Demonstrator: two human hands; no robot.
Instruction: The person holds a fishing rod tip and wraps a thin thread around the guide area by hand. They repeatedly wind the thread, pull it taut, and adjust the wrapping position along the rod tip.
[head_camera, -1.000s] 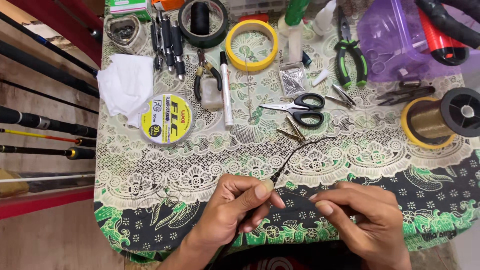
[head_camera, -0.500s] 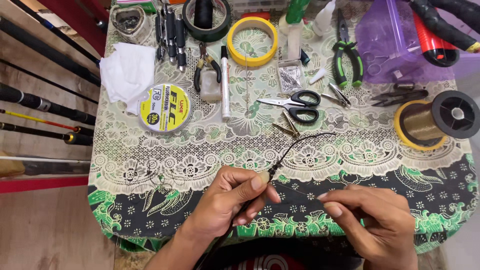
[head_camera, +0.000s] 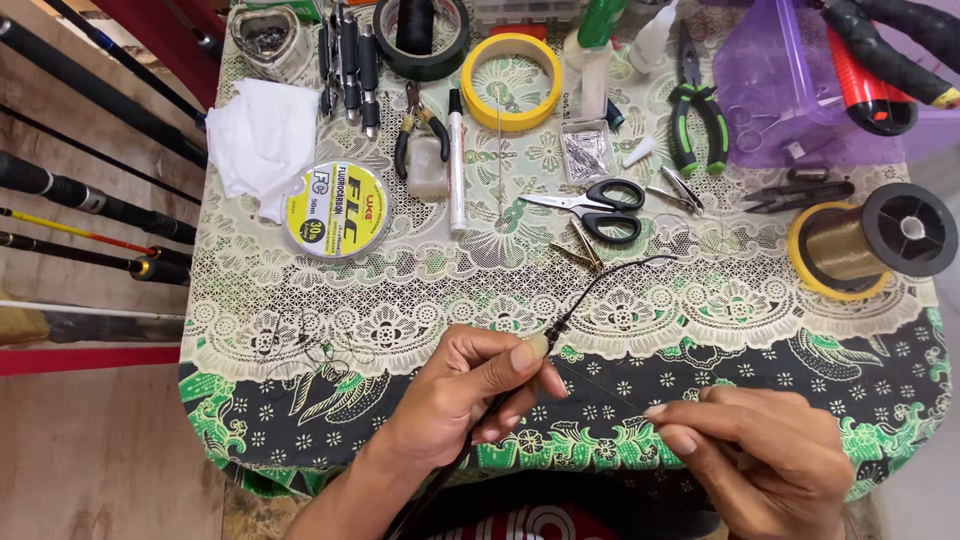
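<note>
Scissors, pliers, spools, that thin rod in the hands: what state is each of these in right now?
Black-handled scissors: lying flat, blades slightly open.
Green-handled pliers: lying flat, jaws shut.
Gold thread spool: on its side, wound full.
Yellow tape roll: lying flat.
White marker: capped, lying flat.
Thin dark rod: tip curved over the table.
Left hand: pinching the rod.
Right hand: fingers pinched together; anything held is too fine to see.

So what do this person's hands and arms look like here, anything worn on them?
Both hands are bare: the left hand and right hand carry no gloves, rings or bands that show. The left forearm is uncovered down to the frame's bottom edge, with no sleeve or watch. The left thumbnail is fairly long. The right wrist is cut off by the frame.
</note>
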